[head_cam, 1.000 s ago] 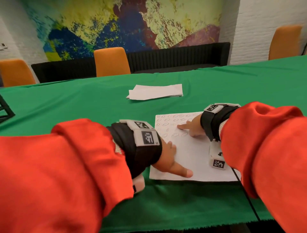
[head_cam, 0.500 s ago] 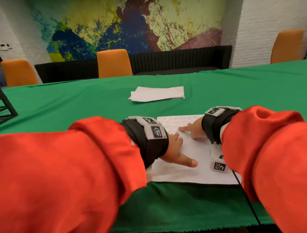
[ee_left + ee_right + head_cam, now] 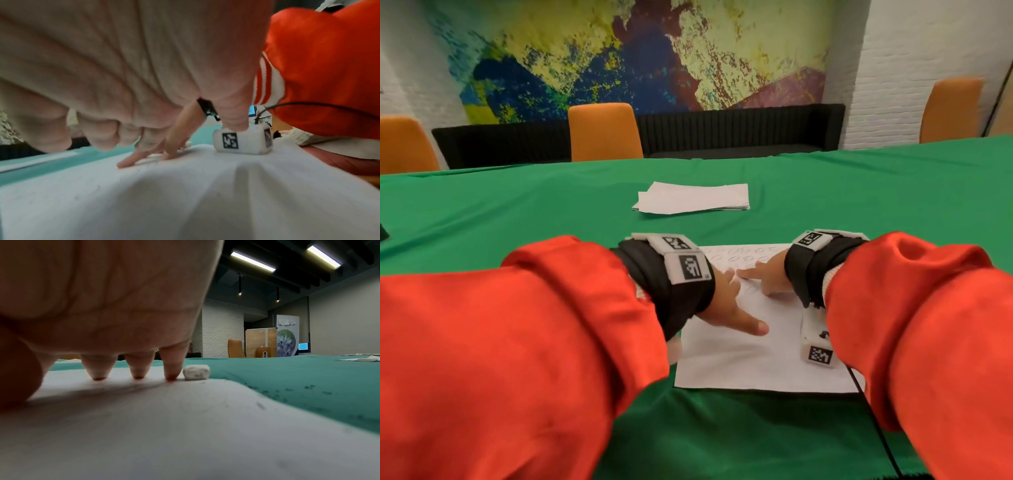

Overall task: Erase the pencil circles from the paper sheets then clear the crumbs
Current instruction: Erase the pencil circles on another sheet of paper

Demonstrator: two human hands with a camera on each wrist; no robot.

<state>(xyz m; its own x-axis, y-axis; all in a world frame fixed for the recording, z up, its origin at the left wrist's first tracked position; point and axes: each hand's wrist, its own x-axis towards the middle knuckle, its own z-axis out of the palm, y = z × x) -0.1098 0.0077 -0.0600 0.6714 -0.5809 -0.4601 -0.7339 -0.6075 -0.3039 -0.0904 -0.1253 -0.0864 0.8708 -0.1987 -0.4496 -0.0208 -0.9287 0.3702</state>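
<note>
A white paper sheet [image 3: 739, 359] lies on the green tablecloth in front of me, with rows of pencil circles [image 3: 743, 257] along its far edge. My left hand [image 3: 726, 305] rests flat on the sheet's left half, thumb stretched out. My right hand [image 3: 767, 274] presses straight fingertips [image 3: 138, 375] onto the sheet just below the circles and holds nothing. A small white eraser [image 3: 196, 372] lies loose on the sheet's edge beside the little finger; the head view hides it behind my right wrist. Dark crumbs [image 3: 308, 388] dot the cloth right of the sheet.
A stack of white paper sheets [image 3: 691, 202] lies farther back on the table [image 3: 482, 212]. Orange chairs [image 3: 604, 132] and a black bench stand behind it. A black cable [image 3: 876, 428] runs from my right wrist over the table's near edge.
My left hand has slid farther up the sheet, toward the right hand. The right hand stays near the circles with its fingers on the paper.
</note>
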